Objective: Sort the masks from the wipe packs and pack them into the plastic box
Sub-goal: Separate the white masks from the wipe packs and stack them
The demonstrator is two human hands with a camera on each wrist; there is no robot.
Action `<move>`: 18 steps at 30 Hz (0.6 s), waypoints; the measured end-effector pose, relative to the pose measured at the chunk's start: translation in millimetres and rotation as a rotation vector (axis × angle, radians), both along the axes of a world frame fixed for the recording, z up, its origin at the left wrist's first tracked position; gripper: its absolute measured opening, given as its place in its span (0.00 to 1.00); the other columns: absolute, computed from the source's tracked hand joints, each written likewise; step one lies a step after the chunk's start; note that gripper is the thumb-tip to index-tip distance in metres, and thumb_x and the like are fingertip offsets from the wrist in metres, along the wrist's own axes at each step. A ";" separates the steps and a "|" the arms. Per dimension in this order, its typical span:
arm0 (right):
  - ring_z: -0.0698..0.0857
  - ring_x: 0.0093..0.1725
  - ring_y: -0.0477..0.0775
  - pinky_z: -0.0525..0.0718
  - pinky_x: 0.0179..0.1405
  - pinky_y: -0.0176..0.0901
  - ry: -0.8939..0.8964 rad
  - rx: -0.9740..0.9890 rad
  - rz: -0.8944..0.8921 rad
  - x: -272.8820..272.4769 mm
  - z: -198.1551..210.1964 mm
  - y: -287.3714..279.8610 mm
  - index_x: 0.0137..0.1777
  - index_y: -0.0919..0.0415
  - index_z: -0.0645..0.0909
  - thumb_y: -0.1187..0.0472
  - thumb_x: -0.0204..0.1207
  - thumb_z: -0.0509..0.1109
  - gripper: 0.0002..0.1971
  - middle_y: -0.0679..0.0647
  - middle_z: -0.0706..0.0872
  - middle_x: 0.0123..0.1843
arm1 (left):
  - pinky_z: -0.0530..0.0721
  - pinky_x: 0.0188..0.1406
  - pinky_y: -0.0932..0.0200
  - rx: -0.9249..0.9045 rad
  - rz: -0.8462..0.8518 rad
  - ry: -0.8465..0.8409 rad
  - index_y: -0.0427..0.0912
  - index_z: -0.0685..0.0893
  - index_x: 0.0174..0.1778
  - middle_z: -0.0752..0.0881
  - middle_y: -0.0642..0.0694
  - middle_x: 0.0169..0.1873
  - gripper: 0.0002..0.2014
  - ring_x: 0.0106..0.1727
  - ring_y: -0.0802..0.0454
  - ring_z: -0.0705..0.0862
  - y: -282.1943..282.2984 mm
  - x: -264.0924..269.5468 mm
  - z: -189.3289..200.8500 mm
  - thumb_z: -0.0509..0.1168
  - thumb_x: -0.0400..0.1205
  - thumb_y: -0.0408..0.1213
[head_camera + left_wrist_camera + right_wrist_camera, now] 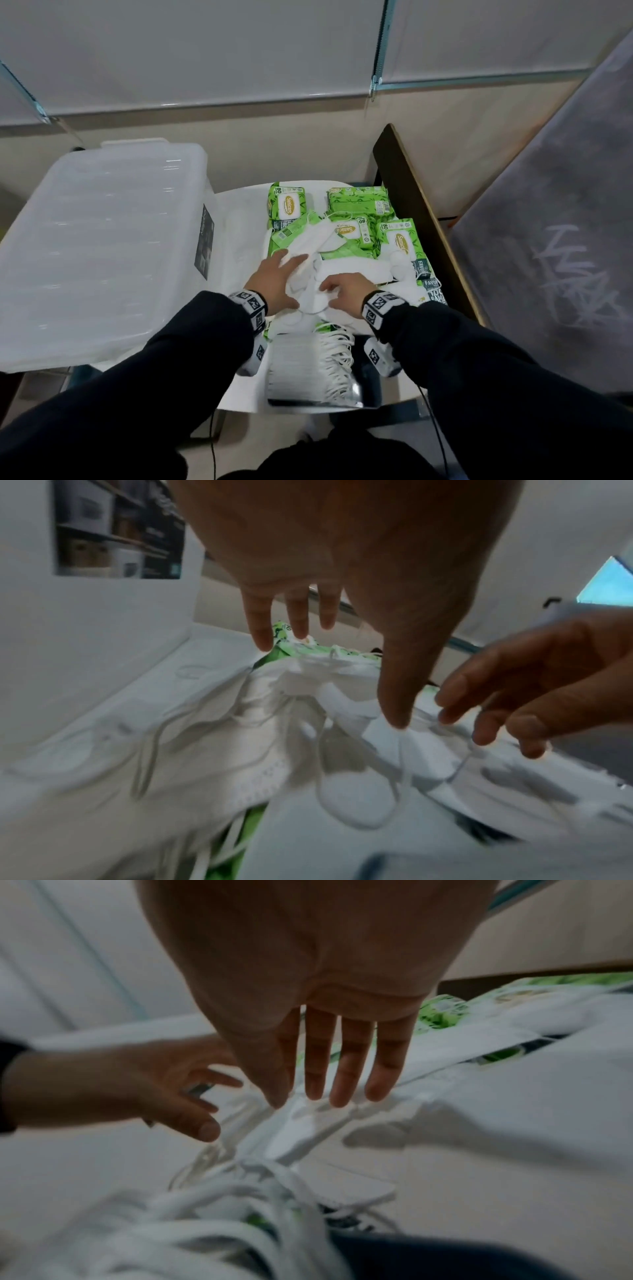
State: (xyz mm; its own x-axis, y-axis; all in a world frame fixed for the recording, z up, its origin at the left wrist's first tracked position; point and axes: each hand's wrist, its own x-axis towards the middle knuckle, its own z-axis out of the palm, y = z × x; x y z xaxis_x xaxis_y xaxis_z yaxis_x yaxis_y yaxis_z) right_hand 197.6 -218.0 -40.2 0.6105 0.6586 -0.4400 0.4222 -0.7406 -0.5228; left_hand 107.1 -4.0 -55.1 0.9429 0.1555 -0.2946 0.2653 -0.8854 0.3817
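**A pale, evenly lit corner with blinds and a dark wooden board**

Across the far side hang wide white roller blinds [205,51], their bottom bars running level above a plain beige wall [274,150]. A thin blue-green metal cord [381,48] drops between two of the blinds. On the right, a dark brown wooden board [421,212] stands on edge and runs from far to near. Further right, a grey translucent sheet with pale scrawled lettering [561,260] slopes down toward the near side. A white desk surface [239,219] lies in the middle. Below it, near, shows a light beige floor [239,459]. The light is soft and flat, with only faint shadows.
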 end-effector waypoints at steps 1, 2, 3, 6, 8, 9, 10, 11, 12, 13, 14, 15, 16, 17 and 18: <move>0.83 0.67 0.54 0.81 0.69 0.48 -0.029 -0.052 0.075 2.8 -3.5 5.2 0.73 0.48 0.82 0.60 0.74 0.75 0.25 0.51 0.85 0.69 | 0.74 0.78 0.40 0.050 -0.047 0.071 0.68 0.55 0.88 0.51 0.44 0.89 0.57 0.86 0.38 0.59 0.4 8.0 -5.4 0.83 0.67 0.48; 0.81 0.70 0.56 0.79 0.69 0.50 -0.083 -0.103 0.127 6.5 -9.0 8.6 0.76 0.46 0.79 0.60 0.74 0.74 0.28 0.52 0.82 0.70 | 0.76 0.77 0.39 0.094 -0.090 0.126 0.70 0.54 0.87 0.49 0.43 0.90 0.56 0.86 0.36 0.60 1.2 14.8 -11.8 0.82 0.68 0.48; 0.80 0.71 0.58 0.78 0.69 0.52 -0.154 -0.142 0.153 10.4 -14.6 10.2 0.78 0.44 0.76 0.58 0.74 0.73 0.30 0.52 0.79 0.71 | 0.78 0.75 0.40 0.125 -0.115 0.162 0.71 0.56 0.86 0.51 0.44 0.89 0.51 0.85 0.36 0.64 3.3 20.9 -18.2 0.79 0.71 0.47; 0.81 0.68 0.60 0.74 0.66 0.56 -0.322 -0.229 0.189 22.6 -27.6 7.6 0.80 0.42 0.70 0.50 0.72 0.76 0.35 0.52 0.79 0.69 | 0.81 0.71 0.44 0.126 -0.039 0.123 0.68 0.72 0.79 0.69 0.49 0.81 0.32 0.77 0.43 0.77 14.4 39.0 -17.0 0.72 0.80 0.42; 0.81 0.66 0.60 0.72 0.65 0.57 -0.359 -0.259 0.242 31.4 -33.7 2.8 0.78 0.40 0.73 0.44 0.72 0.75 0.32 0.51 0.79 0.68 | 0.84 0.67 0.44 0.126 0.050 0.081 0.64 0.80 0.74 0.75 0.49 0.70 0.26 0.69 0.45 0.81 26.4 50.7 -6.7 0.73 0.81 0.39; 0.81 0.66 0.60 0.71 0.65 0.57 -0.376 -0.251 0.269 35.5 -36.5 0.8 0.77 0.40 0.75 0.43 0.74 0.73 0.29 0.51 0.80 0.68 | 0.84 0.65 0.45 0.139 0.085 0.074 0.63 0.82 0.71 0.76 0.49 0.67 0.24 0.67 0.44 0.82 33.3 55.5 -0.9 0.73 0.81 0.38; 0.81 0.65 0.60 0.71 0.64 0.57 -0.393 -0.235 0.295 38.6 -37.5 -1.0 0.75 0.40 0.77 0.42 0.77 0.70 0.25 0.51 0.81 0.68 | 0.84 0.65 0.46 0.147 0.105 0.066 0.62 0.84 0.70 0.77 0.49 0.66 0.21 0.65 0.44 0.83 38.4 60.6 4.9 0.73 0.82 0.39; 0.82 0.65 0.59 0.70 0.64 0.56 -0.405 -0.216 0.313 40.5 -37.3 -2.8 0.74 0.40 0.79 0.42 0.81 0.66 0.22 0.51 0.82 0.67 | 0.83 0.65 0.47 0.140 0.118 0.080 0.60 0.86 0.68 0.78 0.48 0.65 0.18 0.65 0.43 0.83 41.0 64.3 12.9 0.71 0.82 0.40; 0.82 0.66 0.59 0.70 0.65 0.56 -0.400 -0.186 0.315 43.5 -36.8 -4.8 0.73 0.41 0.81 0.41 0.82 0.63 0.20 0.51 0.83 0.67 | 0.82 0.66 0.48 0.124 0.115 0.095 0.55 0.88 0.66 0.79 0.46 0.65 0.16 0.65 0.41 0.84 41.8 67.7 18.4 0.69 0.83 0.43; 0.82 0.66 0.58 0.71 0.65 0.56 -0.363 -0.157 0.300 44.9 -35.7 -6.3 0.73 0.41 0.81 0.40 0.83 0.63 0.21 0.50 0.84 0.67 | 0.82 0.66 0.49 0.117 0.105 0.117 0.49 0.89 0.64 0.81 0.44 0.65 0.17 0.64 0.40 0.84 40.6 68.8 24.9 0.65 0.81 0.45; 0.83 0.66 0.57 0.74 0.66 0.54 -0.285 -0.118 0.256 47.7 -34.4 -7.7 0.74 0.42 0.80 0.38 0.81 0.64 0.23 0.49 0.85 0.66 | 0.82 0.66 0.50 0.120 0.092 0.108 0.43 0.90 0.62 0.82 0.41 0.65 0.21 0.64 0.39 0.84 39.9 70.5 28.2 0.60 0.79 0.46; 0.84 0.65 0.56 0.78 0.65 0.52 -0.180 -0.077 0.190 50.8 -33.9 -8.8 0.73 0.43 0.81 0.36 0.79 0.67 0.25 0.48 0.87 0.63 | 0.81 0.66 0.51 0.140 0.087 0.070 0.42 0.90 0.61 0.83 0.41 0.65 0.21 0.65 0.39 0.84 40.3 72.3 29.6 0.59 0.78 0.42; 0.85 0.63 0.55 0.82 0.63 0.51 -0.085 -0.046 0.121 53.6 -32.8 -8.5 0.71 0.45 0.82 0.34 0.77 0.70 0.26 0.47 0.88 0.59 | 0.80 0.66 0.53 0.164 0.096 0.012 0.44 0.90 0.61 0.83 0.42 0.67 0.18 0.66 0.40 0.84 42.6 73.8 28.5 0.61 0.80 0.36; 0.86 0.60 0.54 0.85 0.61 0.50 -0.024 -0.031 0.068 55.5 -32.5 -6.2 0.67 0.46 0.85 0.32 0.74 0.72 0.27 0.47 0.88 0.55 | 0.79 0.65 0.55 0.194 0.100 -0.014 0.48 0.90 0.62 0.83 0.44 0.68 0.18 0.68 0.41 0.83 44.1 73.5 28.1 0.63 0.81 0.30; 0.87 0.58 0.54 0.86 0.59 0.50 -0.007 -0.038 0.046 55.6 -31.8 -2.1 0.64 0.47 0.86 0.30 0.71 0.73 0.28 0.47 0.89 0.54 | 0.77 0.66 0.56 0.245 0.082 -0.005 0.52 0.89 0.64 0.81 0.46 0.70 0.20 0.70 0.42 0.82 44.6 72.9 26.0 0.65 0.81 0.28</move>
State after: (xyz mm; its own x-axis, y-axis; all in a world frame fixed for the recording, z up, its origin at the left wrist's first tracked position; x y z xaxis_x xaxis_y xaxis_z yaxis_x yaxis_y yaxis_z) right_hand 253.2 -220.1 -72.1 0.5832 0.6688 -0.4612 0.4596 -0.7397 -0.4915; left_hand 180.1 40.7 -29.0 0.9255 0.2977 -0.2341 0.3386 -0.9272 0.1599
